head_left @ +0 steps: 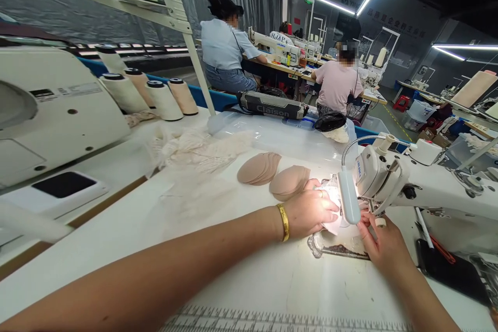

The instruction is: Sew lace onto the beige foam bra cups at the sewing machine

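My left hand (311, 212), with a gold bracelet (285, 222) at the wrist, presses and grips a pale pink fabric piece (332, 224) on the bed of a white sewing machine (400, 176). Its fingers are curled over the cloth. My right hand (385, 241) is at the other side, by the needle area, fingers bent inward with the thumb below. A lit lamp (349, 197) hides the cloth's middle and some right fingertips, so what they pinch is unclear. Beside my left hand lie two fanned stacks of beige oval pads, a near stack (288, 182) and a farther stack (259, 168).
Sheer cream fabric (194, 150) lies left of the pads. Thread cones (163, 101) stand by another machine (58, 109). A black phone (453, 270) is at right, a ruler strip (288, 321) along the front edge. Two co-workers (225, 46) sit ahead.
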Tool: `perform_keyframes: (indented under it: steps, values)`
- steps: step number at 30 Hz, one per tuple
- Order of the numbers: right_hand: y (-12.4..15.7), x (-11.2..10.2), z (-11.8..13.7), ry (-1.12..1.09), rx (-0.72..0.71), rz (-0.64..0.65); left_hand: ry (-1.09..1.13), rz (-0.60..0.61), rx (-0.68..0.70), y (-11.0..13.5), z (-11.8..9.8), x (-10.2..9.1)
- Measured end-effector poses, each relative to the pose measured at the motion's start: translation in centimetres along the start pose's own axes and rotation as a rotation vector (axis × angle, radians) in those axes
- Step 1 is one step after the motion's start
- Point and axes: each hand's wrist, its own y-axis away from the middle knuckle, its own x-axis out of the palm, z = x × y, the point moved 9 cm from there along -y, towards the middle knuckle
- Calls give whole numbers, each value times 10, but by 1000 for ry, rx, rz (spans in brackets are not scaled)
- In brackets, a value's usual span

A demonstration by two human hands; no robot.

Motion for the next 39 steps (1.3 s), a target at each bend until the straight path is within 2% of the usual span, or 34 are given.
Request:
perform_keyframes:
  steps: [3,9,13,18,22,27,32,36,39]
  values:
    - [0,2,4,25,-29,37,-44,-8,9,1,-6,-1]
    - [1,15,25,-51,-133,264,-147,-68,110,4,-35,-9]
    - [3,20,33,-68,-170,330,-206,-67,138,7,-48,-7]
    - [3,22,26,-50,-131,278,-199,-91,107,5,-45,-4]
    - [1,25,20,-11,-88,237,-175,-122,54,-2,-36,-3]
    - [2,31,10,74,-39,227,-139,-103,-3,-8,-19,2]
    - [2,35,6,163,-77,190,-109,-94,-41,-16,-6,4]
    - [-3,28,6,334,-158,142,-217,-1,-134,-6,-20,10]
    - [4,14,-5,389,-215,87,-188,55,-137,28,-51,7]
